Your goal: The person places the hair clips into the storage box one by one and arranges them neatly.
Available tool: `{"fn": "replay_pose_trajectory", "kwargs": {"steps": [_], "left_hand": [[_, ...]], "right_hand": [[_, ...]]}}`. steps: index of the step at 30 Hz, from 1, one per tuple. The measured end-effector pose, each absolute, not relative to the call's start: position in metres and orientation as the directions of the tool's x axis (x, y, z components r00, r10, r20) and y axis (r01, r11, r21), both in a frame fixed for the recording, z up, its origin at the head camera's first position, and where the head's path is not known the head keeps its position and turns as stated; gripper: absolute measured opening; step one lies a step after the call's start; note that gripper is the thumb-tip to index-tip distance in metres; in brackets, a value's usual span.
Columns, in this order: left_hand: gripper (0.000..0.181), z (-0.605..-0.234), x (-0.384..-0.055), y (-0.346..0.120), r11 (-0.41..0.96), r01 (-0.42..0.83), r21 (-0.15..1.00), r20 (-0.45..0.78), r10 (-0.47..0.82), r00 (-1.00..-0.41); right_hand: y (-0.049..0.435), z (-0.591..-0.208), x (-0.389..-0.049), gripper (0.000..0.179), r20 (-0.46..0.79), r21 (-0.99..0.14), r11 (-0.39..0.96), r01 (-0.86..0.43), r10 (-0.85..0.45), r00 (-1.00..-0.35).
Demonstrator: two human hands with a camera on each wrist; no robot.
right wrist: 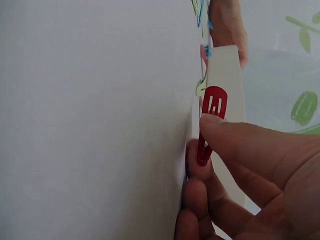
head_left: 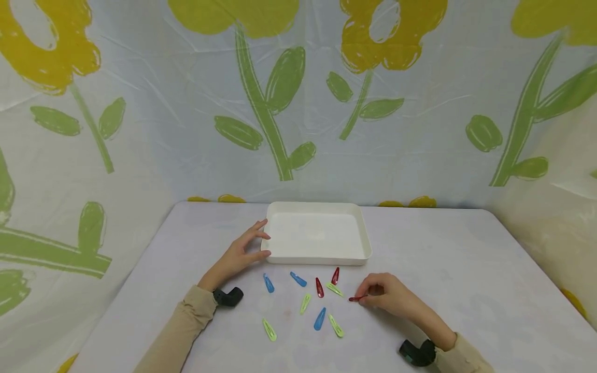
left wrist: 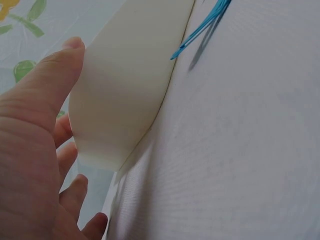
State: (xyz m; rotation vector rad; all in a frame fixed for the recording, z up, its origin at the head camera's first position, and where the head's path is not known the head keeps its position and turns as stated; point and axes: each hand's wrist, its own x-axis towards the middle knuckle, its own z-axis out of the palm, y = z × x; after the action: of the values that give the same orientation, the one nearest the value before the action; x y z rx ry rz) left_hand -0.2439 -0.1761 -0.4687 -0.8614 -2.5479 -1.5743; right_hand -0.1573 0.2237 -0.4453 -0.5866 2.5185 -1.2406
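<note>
My right hand [head_left: 384, 295] pinches a red snap hair clip [right wrist: 214, 102] between thumb and fingers, low over the table to the right of the other clips. My left hand [head_left: 238, 257] rests at the left side of a white tray [head_left: 317, 261], its thumb and fingers spread against the rim. In front of the tray lie two red hair clips [head_left: 319, 287], three blue hair clips [head_left: 298, 279] and several light green hair clips [head_left: 336, 326]. One blue clip [left wrist: 200, 31] also shows beside the tray in the left wrist view.
The tray stands at the back middle of a pale, cloth-covered table [head_left: 434, 248]. Behind it hangs a white curtain [head_left: 186, 129] printed with yellow flowers and green leaves. Black wrist cameras [head_left: 228, 297] sit at both sleeves.
</note>
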Motion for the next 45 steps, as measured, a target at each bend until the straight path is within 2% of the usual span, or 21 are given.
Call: {"fn": "replay_pose_trajectory", "kwargs": {"steps": [7,25,30,35,45], "left_hand": [[0.038,-0.491,-0.256,-0.182,0.354,0.468,0.81,0.304,0.429,-0.851],[0.038,-0.492,-0.259,-0.182,0.36,0.474,0.804,0.305,0.434,-0.848],[0.039,-0.48,-0.251,-0.178,0.35,0.47,0.81,0.302,0.438,-0.847],[0.037,-0.462,-0.239,-0.175,0.337,0.467,0.817,0.298,0.446,-0.844],[0.038,-0.459,-0.237,-0.174,0.323,0.461,0.826,0.292,0.455,-0.841]], "right_hand": [[0.226,-0.442,-0.158,0.004,-0.111,-0.813,0.551,-0.189,-0.465,-0.878],[0.225,-0.436,-0.157,0.007,-0.155,-0.867,0.489,-0.094,-0.444,-0.882],[0.223,-0.435,-0.156,0.006,-0.145,-0.879,0.467,-0.092,-0.446,-0.883],[0.224,-0.434,-0.155,0.013,-0.125,-0.902,0.421,-0.097,-0.468,-0.875],[0.224,-0.436,-0.152,0.019,-0.072,-0.931,0.344,-0.122,-0.501,-0.863]]}}
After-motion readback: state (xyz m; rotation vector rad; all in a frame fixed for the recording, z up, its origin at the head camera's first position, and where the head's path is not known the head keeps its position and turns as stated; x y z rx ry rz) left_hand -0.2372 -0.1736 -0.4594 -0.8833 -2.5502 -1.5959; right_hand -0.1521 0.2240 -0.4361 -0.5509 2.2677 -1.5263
